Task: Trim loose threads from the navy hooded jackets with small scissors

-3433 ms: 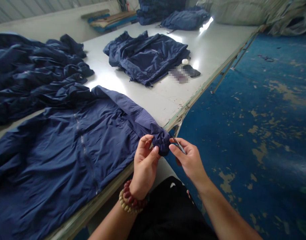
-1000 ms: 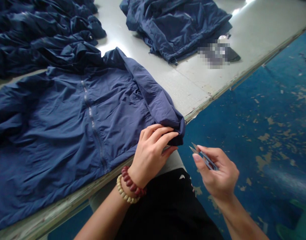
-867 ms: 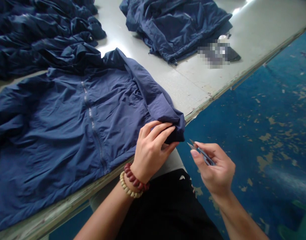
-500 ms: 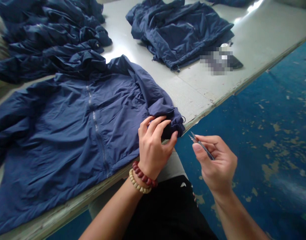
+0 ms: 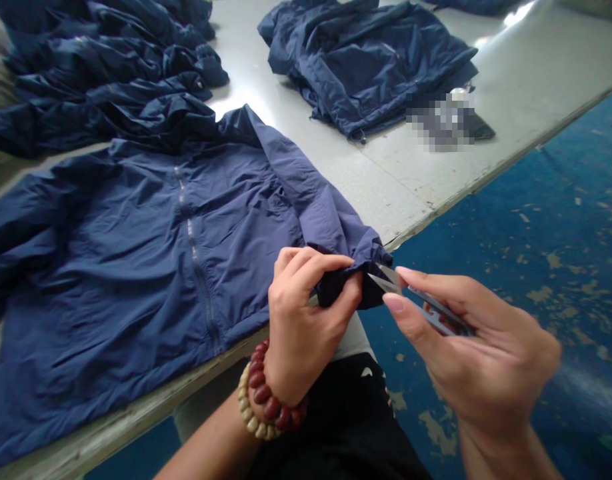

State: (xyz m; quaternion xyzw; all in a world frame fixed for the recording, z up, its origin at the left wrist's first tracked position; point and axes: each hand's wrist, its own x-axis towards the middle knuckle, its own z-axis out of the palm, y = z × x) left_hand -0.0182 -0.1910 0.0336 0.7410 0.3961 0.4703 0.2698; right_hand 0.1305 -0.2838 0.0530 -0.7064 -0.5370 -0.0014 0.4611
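Note:
A navy jacket [image 5: 131,267] with a zipper [image 5: 193,247] down its front lies spread at the table's near edge. My left hand [image 5: 306,320], with bead bracelets on the wrist, pinches the cuff [image 5: 373,253] of the sleeve at the right, by the table corner. In my right hand [image 5: 486,353] are small metal thread snips [image 5: 436,310], held between thumb and fingers. Their two blades are apart, with the tips right at the cuff fabric. Whether any thread lies between the blades is too small to tell.
Crumpled navy garments [image 5: 111,67] are heaped at the back left. A folded navy garment [image 5: 366,67] lies farther back on the pale table [image 5: 401,180], beside a blurred-out item [image 5: 441,123]. Blue worn floor [image 5: 536,253] shows at the right.
My left hand now pinches the cuff and has turned it outward. My right hand has moved closer and turned, bringing the snips to the cuff with more of them showing.

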